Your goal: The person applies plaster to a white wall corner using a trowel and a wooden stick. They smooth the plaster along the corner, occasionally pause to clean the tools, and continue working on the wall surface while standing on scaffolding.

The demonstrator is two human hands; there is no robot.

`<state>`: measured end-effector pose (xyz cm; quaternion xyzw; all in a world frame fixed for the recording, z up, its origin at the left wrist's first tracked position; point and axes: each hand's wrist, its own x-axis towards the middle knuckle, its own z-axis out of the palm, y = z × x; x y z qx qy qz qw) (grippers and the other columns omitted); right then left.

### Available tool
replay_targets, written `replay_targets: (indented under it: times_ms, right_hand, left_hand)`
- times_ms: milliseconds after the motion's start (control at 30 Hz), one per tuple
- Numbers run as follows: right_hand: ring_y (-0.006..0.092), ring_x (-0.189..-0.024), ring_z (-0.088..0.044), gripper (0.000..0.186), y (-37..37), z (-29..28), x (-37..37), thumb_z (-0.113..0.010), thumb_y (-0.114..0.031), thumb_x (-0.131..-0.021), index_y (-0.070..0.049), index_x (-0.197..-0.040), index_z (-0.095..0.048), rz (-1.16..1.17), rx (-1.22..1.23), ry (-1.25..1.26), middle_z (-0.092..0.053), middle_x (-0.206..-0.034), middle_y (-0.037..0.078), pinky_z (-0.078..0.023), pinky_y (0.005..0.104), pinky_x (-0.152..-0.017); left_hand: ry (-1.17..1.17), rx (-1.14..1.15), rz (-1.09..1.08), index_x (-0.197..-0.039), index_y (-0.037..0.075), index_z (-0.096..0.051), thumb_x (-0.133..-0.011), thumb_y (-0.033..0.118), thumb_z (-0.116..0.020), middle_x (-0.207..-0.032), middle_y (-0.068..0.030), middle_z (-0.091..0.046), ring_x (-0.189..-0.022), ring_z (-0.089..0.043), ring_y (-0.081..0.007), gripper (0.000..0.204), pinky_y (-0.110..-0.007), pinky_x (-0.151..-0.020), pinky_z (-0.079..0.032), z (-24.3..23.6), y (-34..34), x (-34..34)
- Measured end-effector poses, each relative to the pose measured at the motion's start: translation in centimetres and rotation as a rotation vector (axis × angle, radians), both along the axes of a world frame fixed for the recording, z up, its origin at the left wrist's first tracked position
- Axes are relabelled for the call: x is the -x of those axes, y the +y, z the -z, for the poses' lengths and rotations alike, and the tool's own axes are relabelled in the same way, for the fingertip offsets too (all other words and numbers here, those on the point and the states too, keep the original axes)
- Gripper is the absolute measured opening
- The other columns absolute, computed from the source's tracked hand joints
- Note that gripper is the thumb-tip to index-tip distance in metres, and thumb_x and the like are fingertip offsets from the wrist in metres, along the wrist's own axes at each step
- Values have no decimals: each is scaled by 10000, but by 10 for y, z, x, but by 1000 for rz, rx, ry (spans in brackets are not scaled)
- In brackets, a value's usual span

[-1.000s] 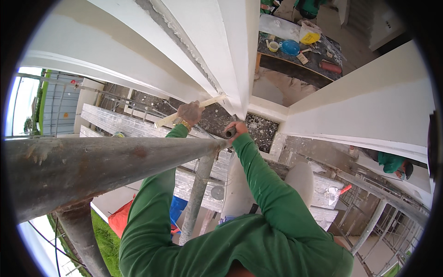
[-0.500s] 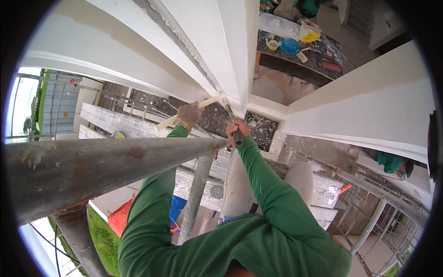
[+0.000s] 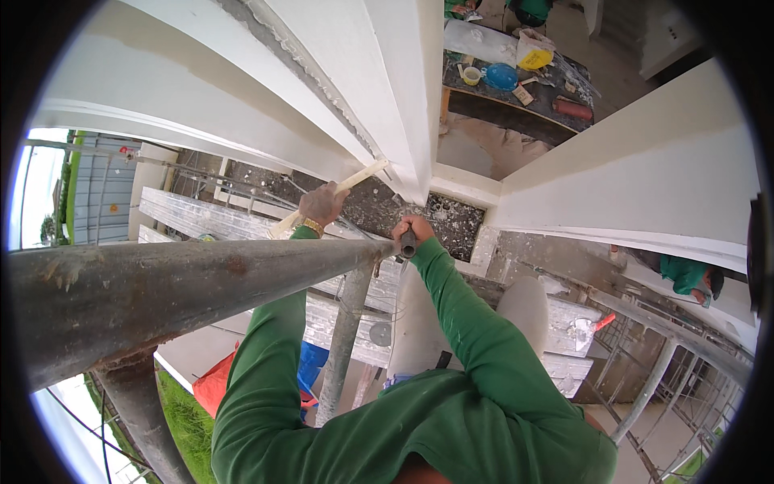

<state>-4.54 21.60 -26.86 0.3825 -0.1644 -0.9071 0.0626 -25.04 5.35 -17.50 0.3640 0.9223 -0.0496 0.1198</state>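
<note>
"With the left hand (image 3: 322,203)?"
"Holding a pale flat stick (image 3: 365,173), far end by the white pillar (image 3: 405,105)."
"With the right hand (image 3: 418,227)?"
"Gripping a dark pipe handle (image 3: 408,243), just right of the scaffold pole (image 3: 201,274)."

It is a building site, worked from scaffolding. Nearer the person than the white column (image 3: 407,97) runs a thick, rust-stained scaffold pipe (image 3: 193,294); left of that column lie splattered planks (image 3: 201,214), with corrugated metal panels (image 3: 121,177) farther off. A rough grey seam (image 3: 294,64) runs beside it, and to its right stands a cluttered work table (image 3: 488,94).
</note>
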Motion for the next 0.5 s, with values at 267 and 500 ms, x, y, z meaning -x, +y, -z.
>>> replay_targets:
  times_ms: [267,500]
  right_hand:
    - [125,-505,-476,131,28,-33,-105,-623,-125,-930,-60,-1019,-552,-374,-575,-67,-510,-707,19,-441,306,-435]
    - [149,-509,-529,216,55,-55,-206,-655,-138,-929,-77,-1108,-549,-511,-917,-91,-536,-736,40,-447,335,-419]
  left_hand:
    - [-610,-355,-171,-951,36,-606,-1005,488,-559,-720,-78,-622,-667,-603,-209,457,-393,-615,-479,17,-34,16]
    - [-1002,-518,-395,-835,71,-633,-992,414,-643,-658,15,-557,-537,-501,-91,377,-291,-495,-418,11,-65,-26]
